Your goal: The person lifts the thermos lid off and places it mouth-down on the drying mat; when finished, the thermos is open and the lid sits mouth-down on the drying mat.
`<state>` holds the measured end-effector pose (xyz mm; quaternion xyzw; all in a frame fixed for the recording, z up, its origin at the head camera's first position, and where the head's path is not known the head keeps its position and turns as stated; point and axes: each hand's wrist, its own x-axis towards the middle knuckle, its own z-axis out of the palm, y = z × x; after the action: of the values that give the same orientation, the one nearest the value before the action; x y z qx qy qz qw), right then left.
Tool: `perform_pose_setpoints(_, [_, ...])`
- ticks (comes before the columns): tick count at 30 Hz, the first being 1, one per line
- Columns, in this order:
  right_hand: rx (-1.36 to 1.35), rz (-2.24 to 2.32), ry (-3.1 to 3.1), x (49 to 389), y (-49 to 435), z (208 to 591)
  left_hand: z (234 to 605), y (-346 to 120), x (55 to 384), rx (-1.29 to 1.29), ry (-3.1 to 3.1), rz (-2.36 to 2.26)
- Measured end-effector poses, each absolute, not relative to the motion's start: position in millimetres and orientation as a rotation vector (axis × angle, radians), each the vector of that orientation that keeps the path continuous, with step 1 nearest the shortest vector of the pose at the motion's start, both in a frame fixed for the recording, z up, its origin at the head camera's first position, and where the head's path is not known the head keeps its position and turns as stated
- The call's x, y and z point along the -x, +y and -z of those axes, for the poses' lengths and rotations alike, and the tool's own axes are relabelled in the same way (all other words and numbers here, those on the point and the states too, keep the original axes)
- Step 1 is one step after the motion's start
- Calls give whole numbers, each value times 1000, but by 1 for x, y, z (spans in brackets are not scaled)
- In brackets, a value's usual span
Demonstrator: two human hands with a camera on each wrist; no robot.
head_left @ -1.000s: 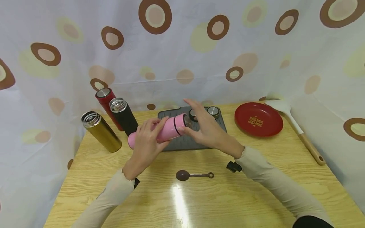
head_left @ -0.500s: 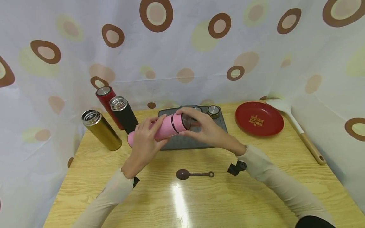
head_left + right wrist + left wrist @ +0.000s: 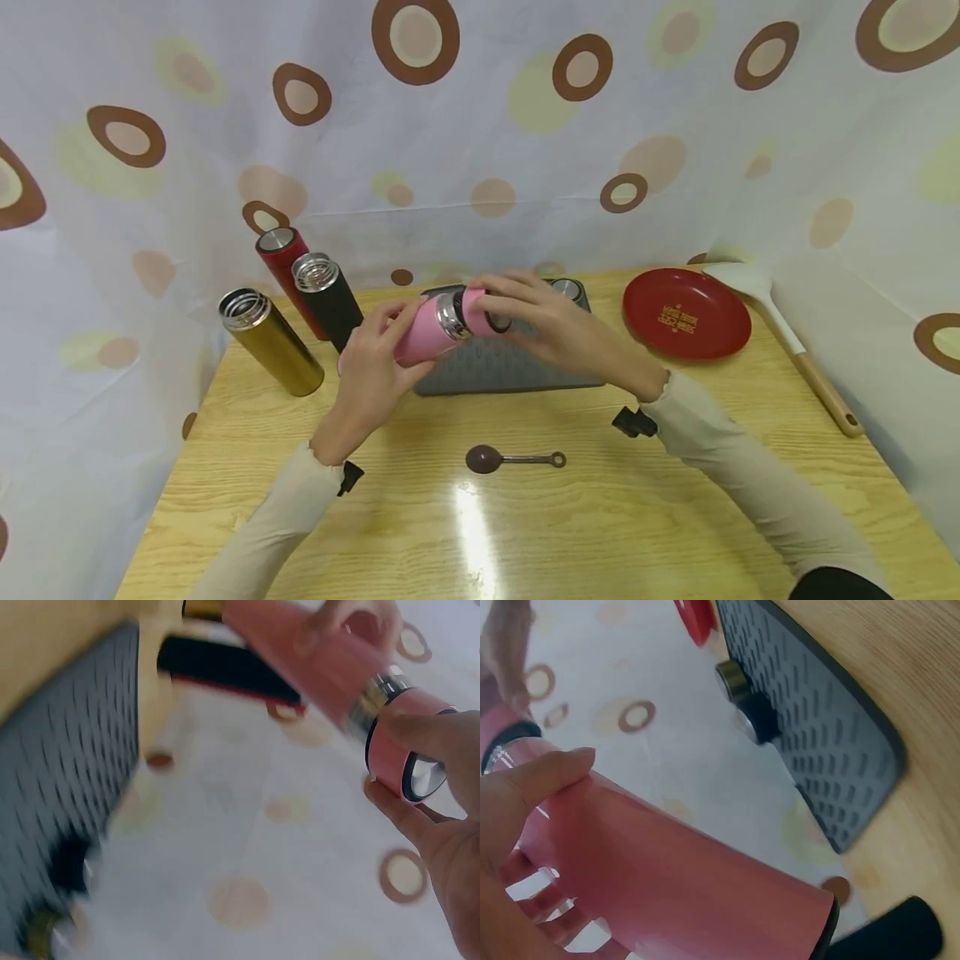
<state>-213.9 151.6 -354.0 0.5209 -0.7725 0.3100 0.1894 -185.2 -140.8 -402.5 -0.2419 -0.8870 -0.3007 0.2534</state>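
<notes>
My left hand [image 3: 369,362] grips the body of a pink thermos flask [image 3: 422,340], tilted with its mouth end up to the right. My right hand [image 3: 558,327] holds the pink lid [image 3: 475,313] by its sides, fingers over it and thumb hidden in the head view. Between lid and body shows a shiny steel neck [image 3: 452,317]. In the right wrist view the lid [image 3: 390,746] has a dark rim and silver top, and lies in line with the neck. The left wrist view shows the thumb along the pink flask [image 3: 667,862].
Left stand a capped red flask [image 3: 291,267] and lidless black [image 3: 333,304] and gold [image 3: 281,350] flasks. Behind the hands lies a grey ridged mat [image 3: 510,371] bearing a gold-sided lid [image 3: 733,681] and a black lid [image 3: 757,720]. A brown spoon [image 3: 484,459], red plate [image 3: 637,329] and spatula [image 3: 780,321] lie about.
My right hand, spread beside the lid earlier, has closed round it. The lid has come away from the flask's shoulder towards the right, baring the steel neck. My left hand keeps its hold.
</notes>
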Motion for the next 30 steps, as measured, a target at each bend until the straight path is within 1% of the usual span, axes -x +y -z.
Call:
perform_pose_setpoints(4, [-1287,-876,-2212,221,179,342,406,-162,187,477,-2410,915])
perform_pose_setpoints(7, [-1162,-928,-2312,232,197,344,406,-174,188,391,-2367,985])
perform_pose_setpoints(14, [-973,-987,-2696,258,209,389,411,-181,193,309,-2337,1105])
perform_pose_setpoints(20, [-845,-852,-2904,275,214,424,419,-185,193,279,-2316,1166])
perform_pose_setpoints(25, [-786,-756,-2969,283,211,446,423,-189,193,236,-2295,1168])
perform_pose_setpoints(30, [-680,-688,-3026,286,211,457,425,-191,195,215,-2266,1194])
